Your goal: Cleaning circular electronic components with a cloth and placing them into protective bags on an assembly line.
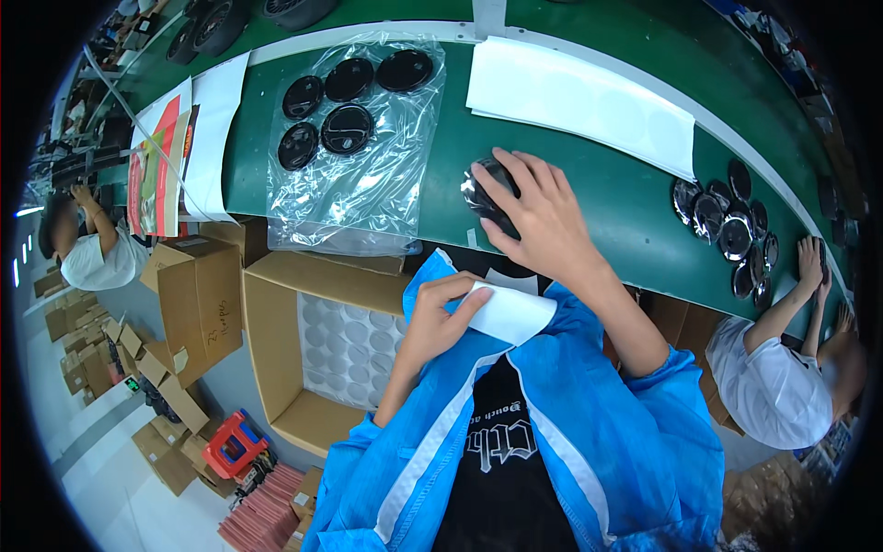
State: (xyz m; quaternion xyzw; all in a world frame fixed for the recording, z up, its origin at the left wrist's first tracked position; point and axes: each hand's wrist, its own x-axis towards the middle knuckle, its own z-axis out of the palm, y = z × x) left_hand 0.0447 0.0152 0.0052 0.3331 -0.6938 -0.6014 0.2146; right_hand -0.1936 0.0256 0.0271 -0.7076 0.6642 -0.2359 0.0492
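Head: left grip (440, 317) tight on white sheet (515, 315), right grip (544, 216) around black disc (477, 197), plastic film (394, 158), open carton (278, 340) nearby

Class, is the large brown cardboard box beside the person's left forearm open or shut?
Open: the large brown cardboard box has its top uncovered, and rows of pale, round pieces show inside.

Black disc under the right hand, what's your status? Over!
Right hand on black disc. Left hand holding white sheet. Nothing visible in the way.
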